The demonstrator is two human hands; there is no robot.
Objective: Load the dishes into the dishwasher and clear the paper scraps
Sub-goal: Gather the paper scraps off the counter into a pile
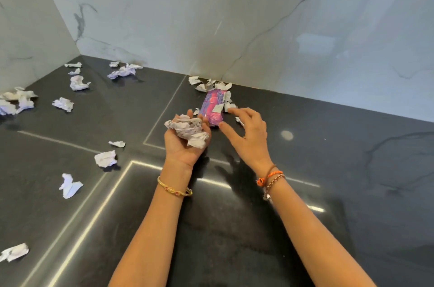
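Counter (305,145): dark stone, pale inlaid lines; marble wall (211,16) behind both hands and to the left.
Purple wrapper (213,108): pink-purple packet lying flat just beyond the fingertips of both hands, between them, near the wall.
Scraps by wrapper (206,83): torn white pieces heaped beyond the packet against the wall; a few lie touching its far and right edges.
Small scrap (239,120): partly under the right hand's fingers; contact cannot be told.
Scraps to the left (63,104): crumpled white and lilac pieces scattered well left of the left hand, reaching the corner and the near-left edge; two nearest (105,158) lie just left of that wrist.
Left hand (185,138): palm up, fingers loosely cupped round a wad of crumpled paper (187,130); gold bangle (175,189) on the wrist.
Right hand (246,131): palm down, fingers spread and slightly bent, holding nothing, poised just right of the wrapper; orange and braided cords (270,177) at the wrist.
In the way: the held wad overlaps the wrapper's near-left corner.
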